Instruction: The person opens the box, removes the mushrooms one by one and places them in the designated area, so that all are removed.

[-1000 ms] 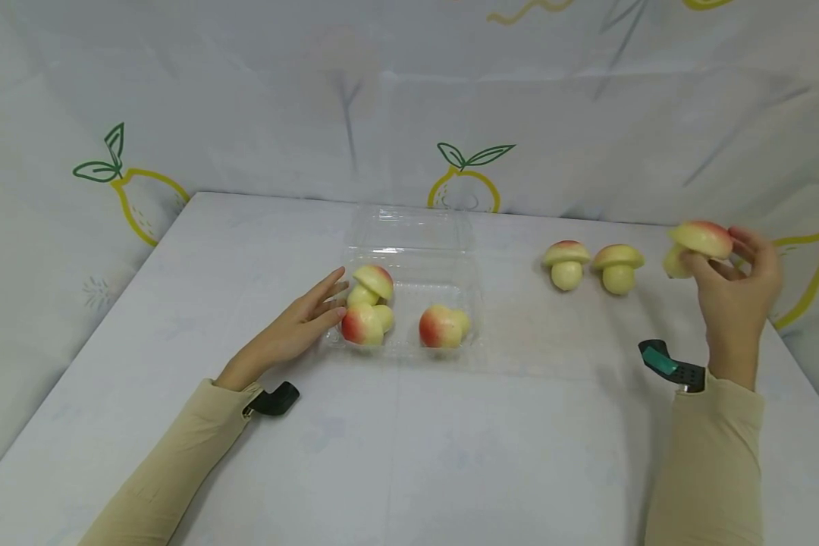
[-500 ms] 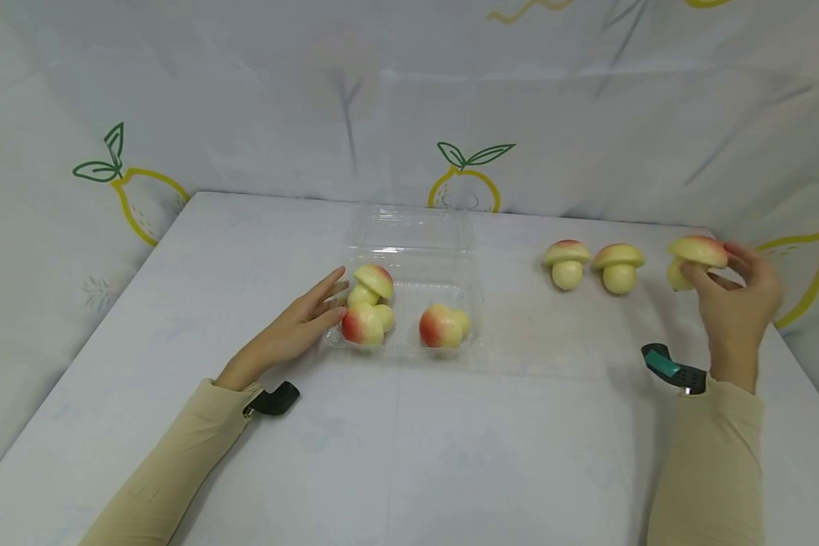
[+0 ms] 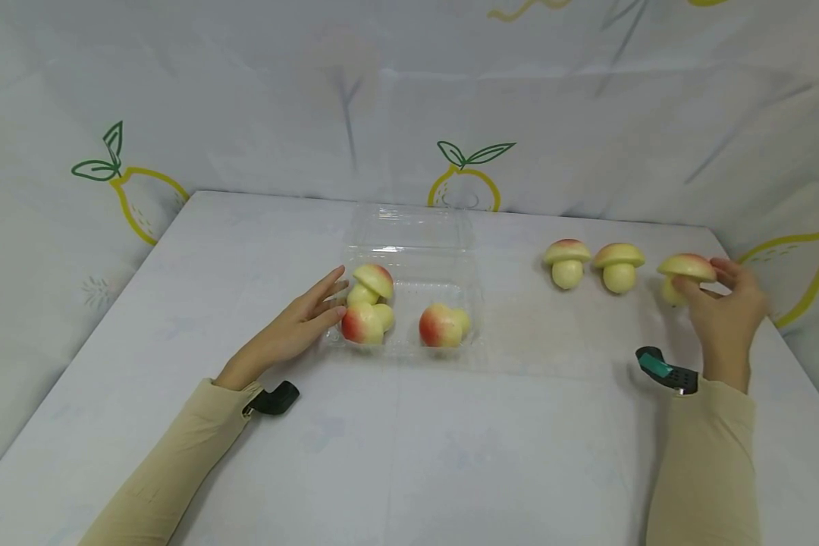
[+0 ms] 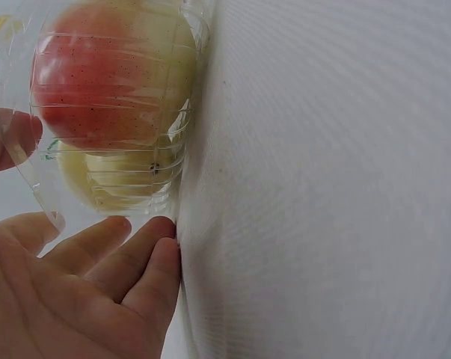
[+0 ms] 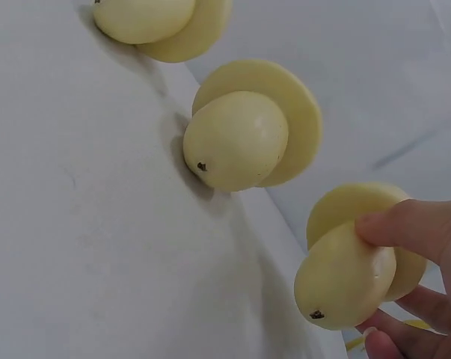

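Observation:
My right hand (image 3: 730, 315) pinches a toy mushroom (image 3: 684, 265), yellow with a reddish cap, at the table's far right. In the right wrist view the thumb lies on that mushroom's stem (image 5: 345, 277), and the other fingers are partly hidden behind it. To its left, two more toy mushrooms lie side by side, a red-topped one (image 3: 567, 264) and a yellower one (image 3: 618, 267). My left hand (image 3: 293, 326) rests with extended fingers against the left side of a clear plastic box (image 3: 409, 353). Inside are three mushrooms, two at the left and one (image 3: 442, 326) at the right.
The box's clear lid (image 3: 412, 226) lies folded back behind it. A white cloth covers the table (image 3: 450, 455), and a printed fabric backdrop (image 3: 259, 91) rises along its far edge.
The right hand has lowered the mushroom and shifted it slightly left, toward the two on the table. My left hand and the box have stayed put.

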`<state>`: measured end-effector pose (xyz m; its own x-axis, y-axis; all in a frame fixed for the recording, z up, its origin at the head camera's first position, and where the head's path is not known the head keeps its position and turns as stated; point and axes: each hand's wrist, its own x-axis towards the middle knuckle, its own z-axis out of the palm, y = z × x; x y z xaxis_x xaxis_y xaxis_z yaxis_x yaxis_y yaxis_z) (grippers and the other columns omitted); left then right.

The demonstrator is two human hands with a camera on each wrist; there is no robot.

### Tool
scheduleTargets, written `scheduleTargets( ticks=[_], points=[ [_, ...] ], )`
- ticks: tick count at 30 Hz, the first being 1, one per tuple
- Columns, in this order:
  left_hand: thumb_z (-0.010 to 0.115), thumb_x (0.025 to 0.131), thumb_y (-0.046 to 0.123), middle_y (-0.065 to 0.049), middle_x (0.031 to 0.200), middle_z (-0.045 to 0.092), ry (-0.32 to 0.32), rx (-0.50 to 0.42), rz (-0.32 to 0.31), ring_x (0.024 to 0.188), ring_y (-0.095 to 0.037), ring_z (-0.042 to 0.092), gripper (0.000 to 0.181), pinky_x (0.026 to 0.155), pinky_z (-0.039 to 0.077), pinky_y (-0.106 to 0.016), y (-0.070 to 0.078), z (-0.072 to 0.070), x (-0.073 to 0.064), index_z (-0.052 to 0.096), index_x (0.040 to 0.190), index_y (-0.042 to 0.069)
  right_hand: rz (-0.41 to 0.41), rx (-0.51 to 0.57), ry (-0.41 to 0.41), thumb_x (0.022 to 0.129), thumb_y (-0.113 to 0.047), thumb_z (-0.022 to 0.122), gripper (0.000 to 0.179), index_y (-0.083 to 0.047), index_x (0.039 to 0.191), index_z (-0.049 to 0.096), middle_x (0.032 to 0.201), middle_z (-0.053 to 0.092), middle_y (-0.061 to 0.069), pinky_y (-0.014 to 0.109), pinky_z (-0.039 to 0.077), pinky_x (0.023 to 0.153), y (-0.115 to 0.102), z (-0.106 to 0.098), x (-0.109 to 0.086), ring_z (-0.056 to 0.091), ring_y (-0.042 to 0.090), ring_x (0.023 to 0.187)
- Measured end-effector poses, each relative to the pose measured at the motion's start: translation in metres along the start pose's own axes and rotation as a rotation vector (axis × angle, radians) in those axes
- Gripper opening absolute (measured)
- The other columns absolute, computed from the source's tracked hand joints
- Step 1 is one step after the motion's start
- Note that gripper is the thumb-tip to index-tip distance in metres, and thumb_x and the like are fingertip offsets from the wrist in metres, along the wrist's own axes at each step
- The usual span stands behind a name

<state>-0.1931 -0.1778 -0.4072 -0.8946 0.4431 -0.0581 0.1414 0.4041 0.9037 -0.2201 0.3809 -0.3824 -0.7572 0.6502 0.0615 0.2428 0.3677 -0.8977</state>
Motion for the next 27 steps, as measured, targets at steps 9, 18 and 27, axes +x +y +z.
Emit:
scheduleTargets(
  ticks=[9, 18, 27],
  points=[
    [0.047, 0.106, 0.025, -0.018, 0.163, 0.025, 0.000, -0.002, 0.003, 0.147, -0.041, 0.033, 0.068, 0.116, 0.034, -0.055, 0.000, 0.000, 0.000, 0.008, 0.161, 0.018, 0.008, -0.185, -0.093, 0.090, -0.020, 0.068, 0.064, -0.017, 0.149, 0.045, 0.152, 0.045, 0.002, -0.001, 0.039, 0.063, 0.006, 0.003, -0.001, 0.045, -0.019, 0.069],
    [0.047, 0.106, 0.026, -0.018, 0.163, 0.025, 0.000, 0.004, 0.003, 0.147, -0.041, 0.033, 0.068, 0.116, 0.034, -0.055, 0.001, 0.000, 0.000, 0.008, 0.161, 0.018, -0.010, -0.354, -0.289, 0.096, -0.044, 0.055, 0.079, -0.011, 0.159, 0.020, 0.163, 0.022, 0.023, 0.048, 0.036, 0.112, 0.009, -0.009, 0.000, 0.050, 0.027, 0.126],
    [0.047, 0.106, 0.026, -0.017, 0.163, 0.025, 0.003, 0.011, -0.005, 0.147, -0.041, 0.033, 0.068, 0.116, 0.034, -0.055, 0.001, 0.000, 0.000, 0.008, 0.161, 0.019, -0.033, -0.428, -0.439, 0.094, -0.034, 0.054, 0.088, -0.008, 0.159, 0.001, 0.158, 0.018, 0.035, 0.067, 0.033, 0.100, 0.009, -0.017, 0.003, 0.024, 0.056, 0.137]
  ],
)
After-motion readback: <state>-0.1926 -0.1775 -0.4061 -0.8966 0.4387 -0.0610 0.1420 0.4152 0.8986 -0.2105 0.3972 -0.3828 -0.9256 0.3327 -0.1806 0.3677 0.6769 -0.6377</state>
